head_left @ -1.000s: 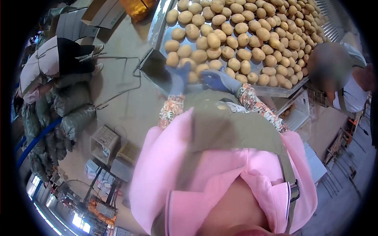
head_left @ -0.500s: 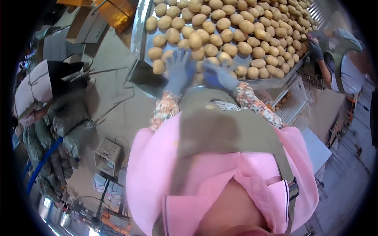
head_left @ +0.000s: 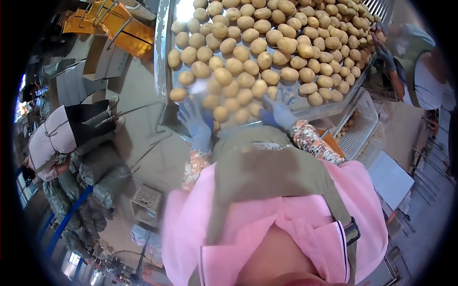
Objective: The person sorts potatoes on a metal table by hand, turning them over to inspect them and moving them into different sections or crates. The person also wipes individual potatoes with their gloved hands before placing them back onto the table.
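Observation:
Many potatoes (head_left: 258, 46) lie spread over a metal sorting table (head_left: 162, 52). At its near edge, my left hand (head_left: 195, 121), in a grey-blue glove, has its fingers stretched apart at the left side of a cluster of potatoes (head_left: 232, 104). My right hand (head_left: 281, 109), gloved alike, is spread at the cluster's right side, beside the nearest potatoes. Neither hand is wrapped around a potato. Both palms are partly hidden from view.
A co-worker (head_left: 424, 71) stands at the table's right side, gloved hands by the potatoes. White plastic crates (head_left: 355, 126) sit below right. At left are another person (head_left: 52, 131), filled sacks (head_left: 102, 171), a cardboard box (head_left: 102, 62) and a crate (head_left: 145, 205).
Both hands have moved nearer my body and farther apart, the left one leftward. Several potatoes now lie between them at the near edge. My view has shifted slightly.

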Tool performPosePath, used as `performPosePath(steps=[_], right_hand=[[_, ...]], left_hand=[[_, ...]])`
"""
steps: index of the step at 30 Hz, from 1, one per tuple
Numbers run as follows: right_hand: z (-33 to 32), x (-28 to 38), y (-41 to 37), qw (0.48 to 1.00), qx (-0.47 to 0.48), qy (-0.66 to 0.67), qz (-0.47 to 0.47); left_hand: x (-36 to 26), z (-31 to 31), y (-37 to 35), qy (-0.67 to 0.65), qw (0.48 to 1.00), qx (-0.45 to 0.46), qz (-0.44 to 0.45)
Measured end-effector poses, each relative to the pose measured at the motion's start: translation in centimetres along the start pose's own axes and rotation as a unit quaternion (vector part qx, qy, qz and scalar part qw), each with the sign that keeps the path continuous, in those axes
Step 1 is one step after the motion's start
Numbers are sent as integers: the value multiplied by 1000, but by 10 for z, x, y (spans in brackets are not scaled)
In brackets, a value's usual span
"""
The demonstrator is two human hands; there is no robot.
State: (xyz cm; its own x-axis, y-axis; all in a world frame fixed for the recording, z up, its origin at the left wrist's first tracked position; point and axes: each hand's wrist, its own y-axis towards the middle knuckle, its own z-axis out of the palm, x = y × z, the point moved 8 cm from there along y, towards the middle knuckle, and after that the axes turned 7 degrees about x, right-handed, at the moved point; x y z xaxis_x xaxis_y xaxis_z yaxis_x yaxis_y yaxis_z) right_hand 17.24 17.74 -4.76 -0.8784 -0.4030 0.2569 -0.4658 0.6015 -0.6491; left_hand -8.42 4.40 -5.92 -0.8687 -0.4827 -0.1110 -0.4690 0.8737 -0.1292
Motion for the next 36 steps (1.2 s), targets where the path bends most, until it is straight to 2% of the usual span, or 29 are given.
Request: performPosePath(steps=[1,2,4,6,7,8,9,11,12,13,14,15,17,18,20,22,23,24,25,26,27,28,30,31,32,33,34,35,36], right_hand=[[-15,33,-6,997,-13,70,-40],[-18,64,-7,984,-74,-16,-159],[-25,109,5,963,13,42,-267],[-54,125,24,928,147,216,-265],[-79,121,34,904,211,312,-201],[-117,115,40,892,180,352,-218],[-138,88,66,904,81,368,-201],[-180,32,108,905,-124,378,-153],[-207,16,96,891,-373,110,-233],[-209,0,86,879,-451,-116,-98],[-192,-24,86,909,-385,-144,-60],[-185,-34,76,904,-398,-146,-58],[-162,-33,57,908,-385,-101,-128],[-148,-31,53,929,-355,-63,-86],[-105,-22,74,967,-253,2,-40],[-96,67,42,996,-37,-42,-73],[-37,70,44,958,-216,-70,-175],[-34,99,31,974,-133,-52,-174],[-18,120,34,955,-172,-128,-205],[-6,119,35,950,-178,-134,-218],[-4,126,30,957,-113,-96,-248],[1,136,27,957,-44,-59,-279],[-16,121,33,935,-111,-50,-334],[-57,113,18,920,-106,73,-370],[-74,89,25,927,-127,97,-340],[-89,66,30,932,-148,122,-307],[-103,38,13,951,-252,34,-177],[-100,5,27,958,-242,-30,-149],[-86,-27,33,963,-227,-72,-125]], left_hand=[[-8,-7,22,-22,1000,3,-18],[-18,-14,45,-43,998,5,-38],[-54,-46,87,-130,987,-91,34],[-85,-78,117,-225,949,-197,101],[-93,-69,131,-275,941,-180,84],[-94,-33,147,-339,933,-88,86],[-95,2,161,-395,916,3,74],[-116,22,145,-235,963,67,117],[-121,6,114,-118,983,10,141],[-125,-12,81,2,987,-54,151],[-119,-13,65,-36,984,-35,169],[-110,-12,51,-71,979,-14,188],[-88,-6,25,-103,972,3,211],[-74,3,15,-83,977,26,197],[-60,2,7,-57,980,45,183],[-37,-7,13,-50,994,66,65],[-20,12,19,-7,998,22,63],[-13,12,25,-6,998,16,60],[2,10,39,-25,1000,9,-5],[19,7,50,-45,996,0,-74],[20,-8,55,-21,998,-1,-54],[31,-2,60,-20,997,-11,-74],[34,25,69,-20,999,20,-33],[26,24,58,-13,994,98,-42],[29,44,48,-71,996,48,4],[16,22,34,-40,997,71,6],[3,-1,19,-9,995,96,9],[4,9,5,-10,996,92,4],[2,16,-8,-27,998,39,39]])
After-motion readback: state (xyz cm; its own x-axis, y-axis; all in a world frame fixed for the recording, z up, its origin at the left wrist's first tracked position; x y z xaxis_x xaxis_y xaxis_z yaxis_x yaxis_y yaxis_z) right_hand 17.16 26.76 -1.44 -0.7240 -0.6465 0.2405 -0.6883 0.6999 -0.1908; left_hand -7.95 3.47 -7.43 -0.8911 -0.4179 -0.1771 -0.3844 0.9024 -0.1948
